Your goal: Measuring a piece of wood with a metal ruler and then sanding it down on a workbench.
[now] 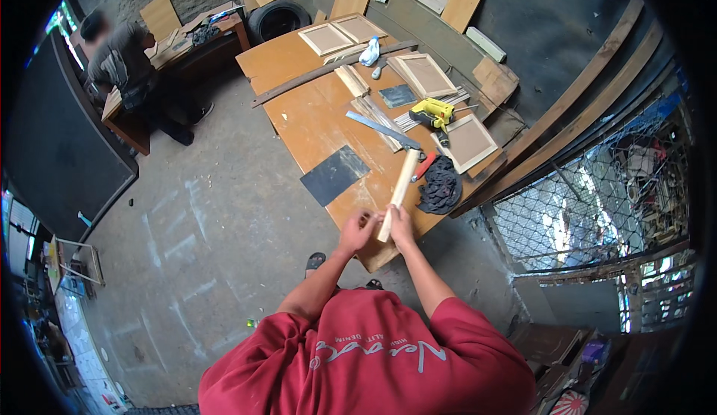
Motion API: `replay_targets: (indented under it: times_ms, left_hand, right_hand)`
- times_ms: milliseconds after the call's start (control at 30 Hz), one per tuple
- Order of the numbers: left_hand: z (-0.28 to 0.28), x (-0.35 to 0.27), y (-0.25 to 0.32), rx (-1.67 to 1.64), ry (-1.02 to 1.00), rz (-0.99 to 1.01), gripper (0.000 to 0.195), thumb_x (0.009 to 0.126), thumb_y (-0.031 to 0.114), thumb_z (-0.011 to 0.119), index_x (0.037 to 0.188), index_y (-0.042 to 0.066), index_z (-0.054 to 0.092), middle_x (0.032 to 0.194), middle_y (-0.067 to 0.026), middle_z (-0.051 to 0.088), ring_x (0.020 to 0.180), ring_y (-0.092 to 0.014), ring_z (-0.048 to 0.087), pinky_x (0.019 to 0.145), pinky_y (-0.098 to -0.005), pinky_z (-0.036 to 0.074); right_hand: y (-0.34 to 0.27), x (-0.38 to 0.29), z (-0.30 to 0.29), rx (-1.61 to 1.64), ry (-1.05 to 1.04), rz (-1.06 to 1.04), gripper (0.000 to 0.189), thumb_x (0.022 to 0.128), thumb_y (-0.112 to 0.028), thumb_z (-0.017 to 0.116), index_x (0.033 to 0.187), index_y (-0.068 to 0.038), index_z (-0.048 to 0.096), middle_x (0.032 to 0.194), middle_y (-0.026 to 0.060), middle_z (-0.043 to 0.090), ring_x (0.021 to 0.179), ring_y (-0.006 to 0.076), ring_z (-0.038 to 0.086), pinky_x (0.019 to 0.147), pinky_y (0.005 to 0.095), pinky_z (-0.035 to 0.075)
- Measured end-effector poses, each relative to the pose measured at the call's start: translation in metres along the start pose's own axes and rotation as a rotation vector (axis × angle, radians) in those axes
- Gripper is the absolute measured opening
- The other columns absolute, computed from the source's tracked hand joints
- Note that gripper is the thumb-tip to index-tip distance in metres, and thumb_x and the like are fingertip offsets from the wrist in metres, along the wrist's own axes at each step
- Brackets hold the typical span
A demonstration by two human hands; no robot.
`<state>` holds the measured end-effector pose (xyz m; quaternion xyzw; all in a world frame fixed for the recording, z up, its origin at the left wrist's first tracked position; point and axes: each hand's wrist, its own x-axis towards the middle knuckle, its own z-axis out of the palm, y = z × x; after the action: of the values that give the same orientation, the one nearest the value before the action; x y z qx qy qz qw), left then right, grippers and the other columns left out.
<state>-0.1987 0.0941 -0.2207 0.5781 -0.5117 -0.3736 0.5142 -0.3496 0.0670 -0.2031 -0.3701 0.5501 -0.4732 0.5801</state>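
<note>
My right hand [400, 226] is closed around the near end of a pale wooden strip [403, 182], which points away from me over the table. Beside that end is my left hand [359, 229], fingers curled and a little blurred; whether it grips anything does not show. A dark sheet of sandpaper [335, 175] lies to the left on the wooden table [302, 135]. Past the strip's far end are a steel-bladed tool [381, 128] and a red handle [424, 167]. A crumpled black cloth [440, 186] rests right of the strip.
A yellow cordless drill [432, 114], wooden frames [466, 142], thin strips [374, 118], a long dark board [313, 79] and a plastic bottle [370, 51] lie farther back on the table. A person [126, 62] stands at another bench at the upper left. Wire mesh [588, 208] borders the right side.
</note>
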Motion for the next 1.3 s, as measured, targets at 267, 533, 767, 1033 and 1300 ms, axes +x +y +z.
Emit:
replay_targets:
  times_ms: [267, 533, 767, 1033, 1300]
  left_hand:
    - [-0.101, 0.117, -0.114, 0.301, 0.583, -0.649, 0.068, 0.086, 0.039, 0.085, 0.13, -0.007, 0.063, 0.133, -0.023, 0.067, 0.118, -0.034, 0.066, 0.099, -0.0441, 0.051]
    - [-0.156, 0.131, -0.083, 0.01, 0.38, -0.353, 0.035, 0.095, 0.015, 0.075, 0.123, -0.007, 0.07, 0.109, -0.0179, 0.077, 0.096, -0.026, 0.072, 0.087, -0.0408, 0.054]
    - [-0.264, 0.122, -0.069, 0.174, 0.774, -0.042, 0.038, 0.1, 0.013, 0.064, 0.132, -0.007, 0.066, 0.12, -0.0258, 0.074, 0.108, -0.04, 0.071, 0.097, -0.0448, 0.053]
    - [-0.289, 0.118, -0.054, 0.181, 0.7, -0.032, 0.032, 0.102, 0.012, 0.061, 0.128, -0.006, 0.068, 0.117, -0.0233, 0.076, 0.102, -0.036, 0.073, 0.092, -0.0422, 0.054]
    - [-0.299, 0.124, -0.055, 0.121, 0.714, 0.034, 0.032, 0.102, 0.011, 0.061, 0.128, -0.006, 0.069, 0.118, -0.0235, 0.076, 0.104, -0.035, 0.074, 0.093, -0.0406, 0.055]
  right_hand:
    - [0.017, -0.014, 0.006, -0.213, 0.267, 0.097, 0.029, 0.112, -0.034, 0.051, 0.124, -0.009, 0.061, 0.077, 0.0062, 0.06, 0.052, 0.0147, 0.06, 0.045, 0.0318, 0.052]
    - [0.042, -0.012, 0.071, -0.637, 0.331, -0.045, 0.03, 0.101, -0.027, 0.063, 0.121, -0.005, 0.055, 0.102, 0.0276, 0.07, 0.099, 0.048, 0.069, 0.085, 0.0532, 0.054]
    - [0.021, -0.002, 0.228, -0.41, 0.147, -0.247, 0.028, 0.105, -0.029, 0.056, 0.118, -0.005, 0.051, 0.106, 0.0327, 0.069, 0.104, 0.054, 0.064, 0.085, 0.0608, 0.052]
    - [0.076, 0.017, 0.308, -0.788, -0.141, -0.211, 0.03, 0.107, -0.029, 0.054, 0.119, -0.002, 0.049, 0.092, 0.0296, 0.071, 0.086, 0.0444, 0.072, 0.075, 0.0561, 0.055]
    - [0.053, 0.014, 0.316, -0.827, -0.144, -0.157, 0.03, 0.107, -0.03, 0.05, 0.116, -0.001, 0.051, 0.092, 0.0332, 0.071, 0.091, 0.0533, 0.069, 0.083, 0.0635, 0.053]
